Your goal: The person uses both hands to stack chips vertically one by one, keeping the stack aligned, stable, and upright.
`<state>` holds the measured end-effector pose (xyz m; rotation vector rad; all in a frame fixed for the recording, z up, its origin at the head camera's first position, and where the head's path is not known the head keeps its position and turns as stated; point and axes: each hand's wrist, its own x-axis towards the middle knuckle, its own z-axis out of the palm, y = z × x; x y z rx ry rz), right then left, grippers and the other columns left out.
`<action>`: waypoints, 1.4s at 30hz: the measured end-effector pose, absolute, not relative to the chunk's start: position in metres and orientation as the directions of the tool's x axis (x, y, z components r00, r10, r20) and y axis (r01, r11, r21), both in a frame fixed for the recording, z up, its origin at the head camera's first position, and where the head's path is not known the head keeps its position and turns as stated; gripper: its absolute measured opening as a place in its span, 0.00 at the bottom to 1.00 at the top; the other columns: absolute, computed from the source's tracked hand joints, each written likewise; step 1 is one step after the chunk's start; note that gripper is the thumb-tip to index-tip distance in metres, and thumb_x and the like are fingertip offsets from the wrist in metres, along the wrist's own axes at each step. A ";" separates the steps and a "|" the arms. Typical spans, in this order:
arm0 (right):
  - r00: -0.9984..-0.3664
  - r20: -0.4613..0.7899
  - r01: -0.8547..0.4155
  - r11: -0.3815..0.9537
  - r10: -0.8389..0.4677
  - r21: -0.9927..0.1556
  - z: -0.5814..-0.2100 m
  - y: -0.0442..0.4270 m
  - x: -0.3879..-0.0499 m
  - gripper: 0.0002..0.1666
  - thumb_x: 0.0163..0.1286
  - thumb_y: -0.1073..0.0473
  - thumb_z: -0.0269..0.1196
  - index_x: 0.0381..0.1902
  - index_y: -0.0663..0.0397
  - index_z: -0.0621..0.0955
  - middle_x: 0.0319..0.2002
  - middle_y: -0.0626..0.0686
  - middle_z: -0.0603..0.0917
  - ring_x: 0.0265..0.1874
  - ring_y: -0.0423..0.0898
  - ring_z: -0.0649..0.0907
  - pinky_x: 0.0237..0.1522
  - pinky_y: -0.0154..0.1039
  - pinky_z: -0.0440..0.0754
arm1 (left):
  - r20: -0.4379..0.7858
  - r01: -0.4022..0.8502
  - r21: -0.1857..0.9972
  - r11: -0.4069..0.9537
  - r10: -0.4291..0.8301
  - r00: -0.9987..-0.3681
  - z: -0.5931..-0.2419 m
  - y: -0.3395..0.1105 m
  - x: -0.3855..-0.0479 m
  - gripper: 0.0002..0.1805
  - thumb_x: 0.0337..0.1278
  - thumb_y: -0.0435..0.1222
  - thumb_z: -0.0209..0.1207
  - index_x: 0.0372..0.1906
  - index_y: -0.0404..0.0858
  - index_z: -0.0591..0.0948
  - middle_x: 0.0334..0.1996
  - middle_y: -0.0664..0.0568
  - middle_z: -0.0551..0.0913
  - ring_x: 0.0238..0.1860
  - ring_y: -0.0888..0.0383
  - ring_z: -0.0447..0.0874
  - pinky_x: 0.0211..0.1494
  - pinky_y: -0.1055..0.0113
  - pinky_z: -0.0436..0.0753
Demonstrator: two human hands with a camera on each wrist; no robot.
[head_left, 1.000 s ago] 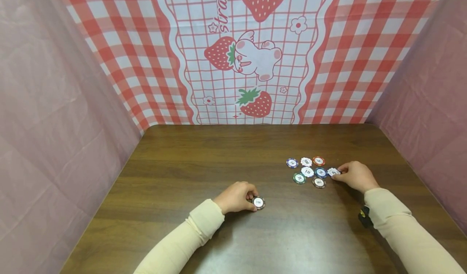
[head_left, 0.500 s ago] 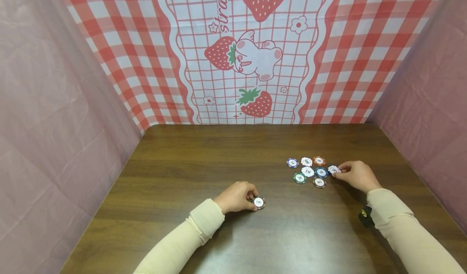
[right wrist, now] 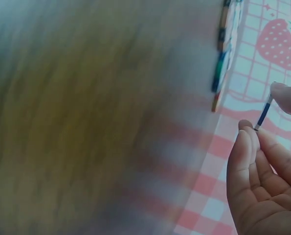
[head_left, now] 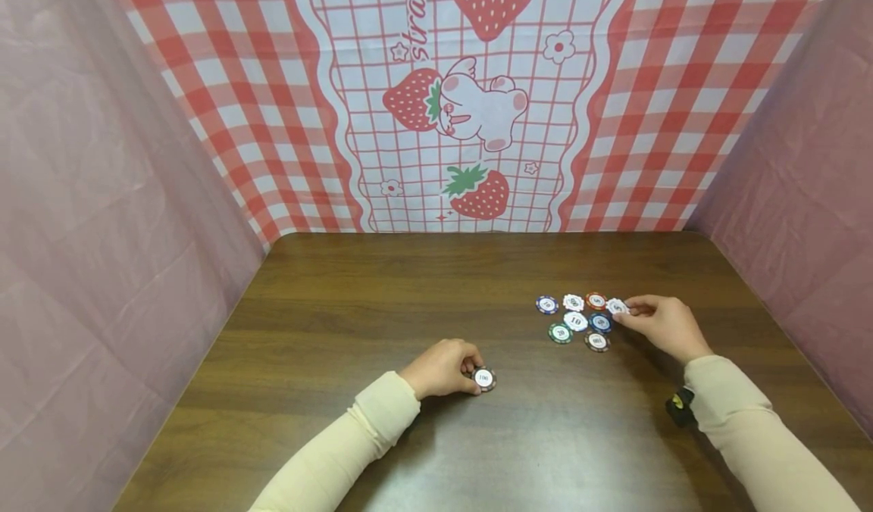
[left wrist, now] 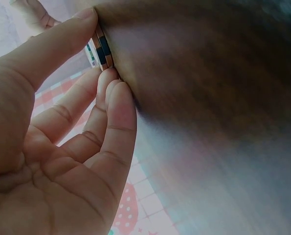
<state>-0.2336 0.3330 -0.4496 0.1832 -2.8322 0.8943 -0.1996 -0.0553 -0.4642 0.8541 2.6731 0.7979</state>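
Note:
Between thumb and fingers my left hand [head_left: 439, 368] pinches a brown-edged poker chip [head_left: 484, 378] marked 100, low at the tabletop. In the left wrist view the dark and orange edge [left wrist: 103, 51] looks two layers thick. My right hand [head_left: 668, 326] pinches a white poker chip [head_left: 617, 307] by its right side. The right wrist view shows this chip [right wrist: 264, 113] edge-on, tilted and off the table. Just left of it lie a red chip [head_left: 596, 301] and a blue chip [head_left: 600, 323]. The right fingertips are partly hidden behind the thumb in the head view.
Other chips lie flat in a loose group: a dark blue one [head_left: 546, 304], two white ones including a chip marked 10 [head_left: 575, 321], a green one [head_left: 560, 333] and a brown one [head_left: 596, 341]. The wooden table [head_left: 382, 285] meets a checked cloth [head_left: 286, 118] behind.
My right hand has carried the white chip from beside the blue chip slightly back and left, to beside the red chip. My left hand and its chip stay in place.

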 end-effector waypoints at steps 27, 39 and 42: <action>-0.932 0.287 -0.361 0.639 -0.221 -0.679 -0.439 0.253 -0.221 0.19 0.56 0.57 0.74 0.41 0.63 0.85 0.30 0.54 0.86 0.26 0.31 0.81 0.29 0.28 0.80 | -0.040 0.470 0.556 0.686 0.587 -0.809 -0.463 -0.055 -0.200 0.16 0.38 0.37 0.77 0.37 0.42 0.85 0.28 0.59 0.81 0.31 0.69 0.74 0.39 0.77 0.74; -0.901 0.290 -0.429 0.553 -0.324 -0.715 -0.444 0.219 -0.215 0.15 0.52 0.60 0.75 0.38 0.59 0.85 0.26 0.48 0.85 0.25 0.32 0.80 0.29 0.30 0.80 | -0.039 0.470 0.554 0.687 0.585 -0.810 -0.463 -0.055 -0.199 0.16 0.38 0.37 0.77 0.36 0.42 0.85 0.28 0.58 0.81 0.31 0.69 0.74 0.40 0.77 0.74; -0.899 0.265 -0.426 0.552 -0.349 -0.717 -0.446 0.213 -0.213 0.15 0.52 0.60 0.75 0.38 0.58 0.86 0.26 0.47 0.85 0.25 0.32 0.80 0.29 0.30 0.80 | -0.040 0.469 0.554 0.687 0.585 -0.810 -0.463 -0.055 -0.199 0.16 0.38 0.37 0.77 0.36 0.42 0.85 0.28 0.58 0.81 0.31 0.69 0.74 0.40 0.77 0.74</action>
